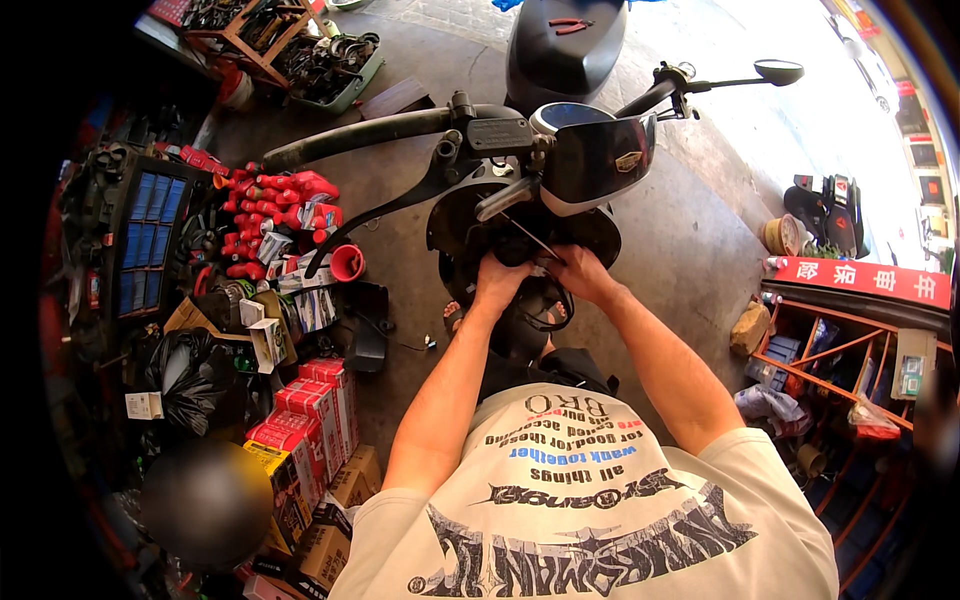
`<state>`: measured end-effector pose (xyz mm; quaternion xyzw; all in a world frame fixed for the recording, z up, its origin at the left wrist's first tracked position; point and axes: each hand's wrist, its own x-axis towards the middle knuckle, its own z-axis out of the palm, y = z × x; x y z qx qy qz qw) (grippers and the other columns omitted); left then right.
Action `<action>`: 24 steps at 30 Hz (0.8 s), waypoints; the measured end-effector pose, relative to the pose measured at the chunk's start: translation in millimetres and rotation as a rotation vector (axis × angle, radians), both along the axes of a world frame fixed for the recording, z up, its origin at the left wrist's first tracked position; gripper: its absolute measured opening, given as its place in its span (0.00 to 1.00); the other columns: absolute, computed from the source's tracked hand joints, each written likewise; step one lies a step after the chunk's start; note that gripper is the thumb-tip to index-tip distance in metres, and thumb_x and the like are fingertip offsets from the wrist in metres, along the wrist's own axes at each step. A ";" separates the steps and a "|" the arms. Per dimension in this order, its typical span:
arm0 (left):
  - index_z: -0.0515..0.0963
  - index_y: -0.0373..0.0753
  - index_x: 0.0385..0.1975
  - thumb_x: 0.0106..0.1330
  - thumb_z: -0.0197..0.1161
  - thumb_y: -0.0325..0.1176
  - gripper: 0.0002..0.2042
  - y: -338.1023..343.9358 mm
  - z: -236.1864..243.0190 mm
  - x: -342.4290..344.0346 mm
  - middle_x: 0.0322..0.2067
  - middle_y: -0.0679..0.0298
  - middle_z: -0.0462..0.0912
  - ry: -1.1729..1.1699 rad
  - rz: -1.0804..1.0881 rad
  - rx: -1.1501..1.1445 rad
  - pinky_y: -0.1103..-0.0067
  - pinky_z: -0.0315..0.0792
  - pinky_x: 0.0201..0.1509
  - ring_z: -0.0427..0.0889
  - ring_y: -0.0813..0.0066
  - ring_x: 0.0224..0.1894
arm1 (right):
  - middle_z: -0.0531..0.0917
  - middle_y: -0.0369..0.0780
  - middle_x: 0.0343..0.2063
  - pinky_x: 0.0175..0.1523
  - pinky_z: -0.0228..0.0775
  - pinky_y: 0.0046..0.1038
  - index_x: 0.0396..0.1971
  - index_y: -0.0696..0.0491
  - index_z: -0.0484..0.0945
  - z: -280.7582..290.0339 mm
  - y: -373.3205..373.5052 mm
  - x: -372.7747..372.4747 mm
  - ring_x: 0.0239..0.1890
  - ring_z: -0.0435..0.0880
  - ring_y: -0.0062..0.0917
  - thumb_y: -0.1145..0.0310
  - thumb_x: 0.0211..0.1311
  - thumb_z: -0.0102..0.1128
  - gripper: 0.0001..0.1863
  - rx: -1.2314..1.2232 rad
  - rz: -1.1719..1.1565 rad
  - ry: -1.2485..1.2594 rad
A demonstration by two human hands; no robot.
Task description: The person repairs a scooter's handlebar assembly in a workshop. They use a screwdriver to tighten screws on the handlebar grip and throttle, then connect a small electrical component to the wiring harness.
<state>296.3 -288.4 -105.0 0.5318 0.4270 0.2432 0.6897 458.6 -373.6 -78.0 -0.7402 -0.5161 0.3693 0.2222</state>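
In front of me a scooter stands with its dark front housing [440, 235] opened up below the handlebar and the glossy dark headlight cowl [595, 165]. My left hand [503, 278] reaches into that housing from below, its fingers bent inward and partly lost in shadow among dark parts. Close beside it, my right hand [582, 272] has its fingers closed. A thin silver rod [530, 235] slants from under the brake lever area down to the right fingertips. Black cable [570, 308] loops below the right hand. What the left fingertips touch is hidden.
Red bottles [265, 210] and boxes [315, 400] crowd the floor at left. A black plastic panel [366, 325] lies nearer the scooter. Red-handled pliers [570, 25] rest on the seat [565, 65]. At right stands a shelf rack [825, 355]; a mirror [778, 71] juts out.
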 end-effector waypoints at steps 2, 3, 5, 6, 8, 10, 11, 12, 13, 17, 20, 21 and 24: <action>0.80 0.33 0.41 0.51 0.68 0.25 0.15 -0.4 -0.4 0.5 0.36 0.64 0.85 -0.007 0.003 -0.016 0.78 0.75 0.46 0.81 0.77 0.39 | 0.84 0.51 0.35 0.45 0.74 0.40 0.46 0.49 0.84 0.0 1.2 -0.1 0.40 0.83 0.46 0.68 0.59 0.56 0.15 -0.003 0.005 -0.011; 0.80 0.33 0.41 0.51 0.68 0.25 0.15 -0.4 -0.7 0.6 0.37 0.64 0.85 -0.008 0.004 -0.021 0.78 0.75 0.46 0.81 0.77 0.39 | 0.84 0.50 0.35 0.45 0.74 0.40 0.46 0.49 0.84 0.0 1.6 -0.1 0.40 0.83 0.46 0.68 0.59 0.56 0.15 -0.005 0.007 -0.016; 0.80 0.33 0.41 0.51 0.67 0.25 0.16 -0.7 -4.2 -0.2 0.37 0.64 0.85 -0.008 0.008 -0.031 0.78 0.75 0.46 0.81 0.77 0.40 | 0.84 0.50 0.35 0.46 0.74 0.40 0.45 0.49 0.84 -0.4 1.8 -1.4 0.41 0.83 0.46 0.68 0.60 0.56 0.15 0.002 0.008 -0.023; 0.80 0.33 0.43 0.51 0.68 0.26 0.17 -0.4 -7.0 -0.5 0.38 0.64 0.85 -0.009 0.006 -0.053 0.78 0.75 0.48 0.81 0.76 0.41 | 0.84 0.50 0.35 0.46 0.74 0.40 0.45 0.49 0.84 -0.6 1.9 -2.3 0.41 0.83 0.46 0.68 0.60 0.56 0.15 0.011 0.006 -0.024; 0.80 0.32 0.45 0.50 0.70 0.26 0.19 -0.4 -13.2 -0.4 0.41 0.63 0.85 -0.013 -0.001 -0.096 0.78 0.75 0.50 0.82 0.75 0.43 | 0.84 0.50 0.36 0.46 0.74 0.40 0.46 0.50 0.84 -2.0 1.3 -3.1 0.41 0.83 0.46 0.68 0.60 0.57 0.15 0.021 0.000 -0.027; 0.81 0.32 0.45 0.50 0.70 0.26 0.19 -1.6 -16.8 -0.4 0.41 0.63 0.85 -0.037 0.012 -0.102 0.78 0.75 0.50 0.82 0.76 0.43 | 0.84 0.50 0.37 0.47 0.74 0.40 0.46 0.50 0.83 -3.7 1.5 -3.7 0.42 0.83 0.46 0.69 0.60 0.57 0.15 0.025 -0.006 -0.027; 0.81 0.33 0.44 0.51 0.70 0.26 0.19 -1.6 -17.5 -0.4 0.40 0.64 0.85 -0.050 0.018 -0.104 0.78 0.75 0.50 0.82 0.76 0.43 | 0.84 0.50 0.36 0.47 0.74 0.39 0.46 0.51 0.83 -4.1 1.1 -3.1 0.42 0.83 0.46 0.69 0.60 0.57 0.15 0.025 -0.009 -0.014; 0.81 0.33 0.44 0.51 0.69 0.27 0.18 -1.5 -18.2 0.4 0.39 0.63 0.85 -0.032 0.023 -0.075 0.78 0.75 0.49 0.82 0.76 0.42 | 0.84 0.50 0.36 0.47 0.74 0.39 0.46 0.51 0.83 -4.2 0.2 -2.0 0.41 0.83 0.45 0.69 0.60 0.56 0.15 0.026 -0.011 -0.001; 0.80 0.33 0.43 0.51 0.69 0.27 0.17 -1.6 -18.6 1.5 0.38 0.63 0.85 -0.015 0.029 -0.045 0.78 0.75 0.47 0.82 0.76 0.41 | 0.84 0.50 0.36 0.47 0.74 0.38 0.46 0.51 0.83 -5.1 -0.8 -0.8 0.41 0.83 0.45 0.69 0.60 0.56 0.15 0.026 -0.012 0.012; 0.80 0.33 0.42 0.51 0.68 0.28 0.16 -0.6 -14.2 0.8 0.36 0.62 0.85 0.016 -0.007 0.015 0.77 0.75 0.45 0.82 0.76 0.39 | 0.84 0.50 0.34 0.45 0.74 0.35 0.46 0.53 0.82 -10.4 -2.4 -0.4 0.38 0.84 0.41 0.68 0.60 0.55 0.15 0.036 -0.047 0.067; 0.80 0.33 0.41 0.51 0.68 0.28 0.16 -0.2 -13.7 0.6 0.35 0.63 0.85 0.062 -0.044 0.023 0.76 0.76 0.45 0.82 0.76 0.38 | 0.84 0.50 0.31 0.44 0.74 0.34 0.46 0.55 0.82 -9.9 -2.1 -3.4 0.35 0.85 0.39 0.68 0.60 0.55 0.16 0.012 -0.085 0.065; 0.80 0.33 0.40 0.51 0.69 0.28 0.16 -0.3 -13.8 -0.1 0.35 0.63 0.85 0.063 -0.037 0.015 0.76 0.76 0.45 0.82 0.76 0.38 | 0.84 0.50 0.30 0.43 0.74 0.34 0.45 0.55 0.82 -9.9 -1.1 -4.5 0.34 0.85 0.38 0.67 0.60 0.55 0.16 -0.001 -0.100 0.074; 0.81 0.33 0.39 0.50 0.69 0.29 0.15 -1.6 -7.7 2.3 0.34 0.62 0.85 0.055 -0.005 -0.001 0.76 0.76 0.44 0.83 0.75 0.38 | 0.84 0.49 0.28 0.42 0.74 0.34 0.45 0.57 0.82 -15.9 -1.2 -3.0 0.32 0.84 0.35 0.67 0.60 0.56 0.16 0.013 -0.112 0.073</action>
